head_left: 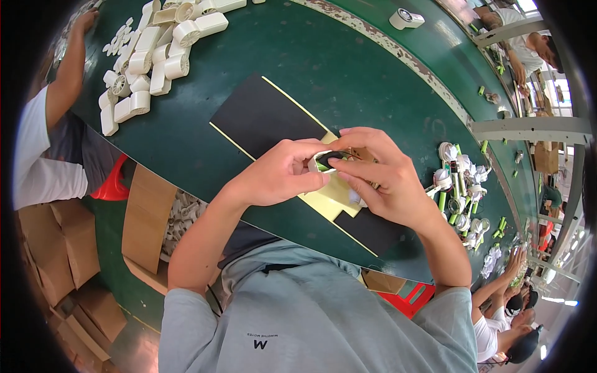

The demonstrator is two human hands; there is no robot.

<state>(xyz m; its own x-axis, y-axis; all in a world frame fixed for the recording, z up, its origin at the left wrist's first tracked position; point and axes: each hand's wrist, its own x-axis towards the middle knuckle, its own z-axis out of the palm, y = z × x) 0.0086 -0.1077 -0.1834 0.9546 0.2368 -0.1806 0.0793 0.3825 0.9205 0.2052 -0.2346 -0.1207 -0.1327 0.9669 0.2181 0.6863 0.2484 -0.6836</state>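
Note:
My left hand [273, 173] is closed round a small white plastic housing [313, 165], above the green table. Something green shows inside the housing's opening. My right hand [388, 179] pinches a small black piece [331, 159] with its fingertips, at the mouth of that housing; whether it is foam I cannot make out. Under both hands lies a sheet of black pads [267, 115] on yellow backing [329, 198], with part of the backing bare. The lower end of the sheet carries more black pad [373, 234]. My fingers hide much of the housing.
A heap of white plastic housings [149, 65] covers the far left of the table [348, 68]. Green cells with white-wrapped parts [460, 186] are piled at right. One white device [406, 19] lies beyond the divider. An open carton [149, 217] stands lower left. Co-workers sit on both sides.

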